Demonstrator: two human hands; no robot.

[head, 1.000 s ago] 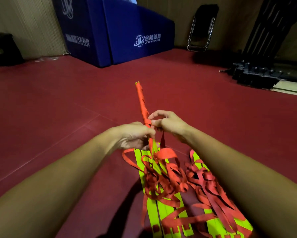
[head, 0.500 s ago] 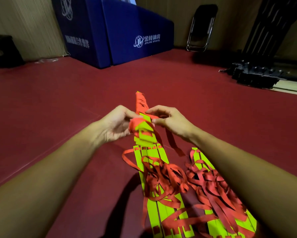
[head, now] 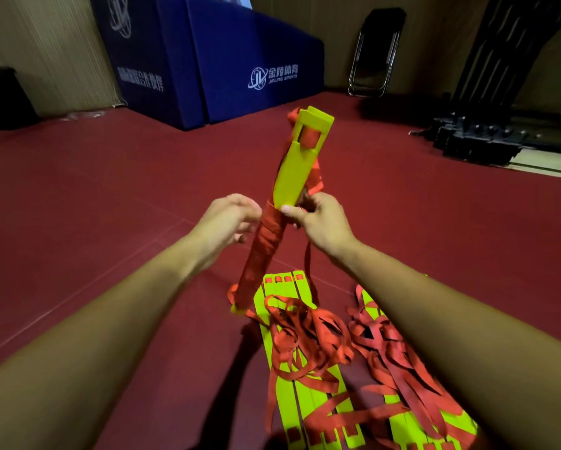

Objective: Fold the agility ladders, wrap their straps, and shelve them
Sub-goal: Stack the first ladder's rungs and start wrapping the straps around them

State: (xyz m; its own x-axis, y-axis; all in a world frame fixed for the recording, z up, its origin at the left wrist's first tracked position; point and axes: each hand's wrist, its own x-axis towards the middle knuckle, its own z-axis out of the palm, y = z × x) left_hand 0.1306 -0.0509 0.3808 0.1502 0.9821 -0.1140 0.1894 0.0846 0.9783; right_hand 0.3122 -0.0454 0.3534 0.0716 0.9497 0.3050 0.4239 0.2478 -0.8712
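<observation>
1. Above the red floor [head: 110, 222], at the centre of the view, a folded ladder bundle [head: 297, 164] is held up. Its long axis is tilted, from a low, near-left end just beside the floor pile to a high, far-right end.
2. The lower half of the bundle is wound in red strap [head: 266, 241]. The upper half is left as bare yellow rungs.
3. The bundle is gripped at its middle by the right hand [head: 321, 222], from the right side. The thumb is laid across the yellow face at the top edge of the wrap, and the fingers are curled round behind.
4. A loose strap tail [head: 306, 261] hangs from under that hand, down toward the floor on the bundle's right.
5. The left hand [head: 230, 219] is placed just left of the wrapped part, level with the right hand. It is blurred. Its fingers are loosely bent and nothing is seen held in them. Whether the wrap is touched cannot be told.
6. The coming move is judged to be another turn of strap. The bare length lies up and far from both hands, and the tail lies on the right, nearer the hand already occupied. The bundle would probably have to be steadied by the left hand first.
7. On the near floor, a centre ladder pile [head: 301, 349] and a right ladder pile [head: 399, 368] are laid flat, rungs running near to far under tangled straps. Both are judged not yet wrapped, and no shelf is seen.
</observation>
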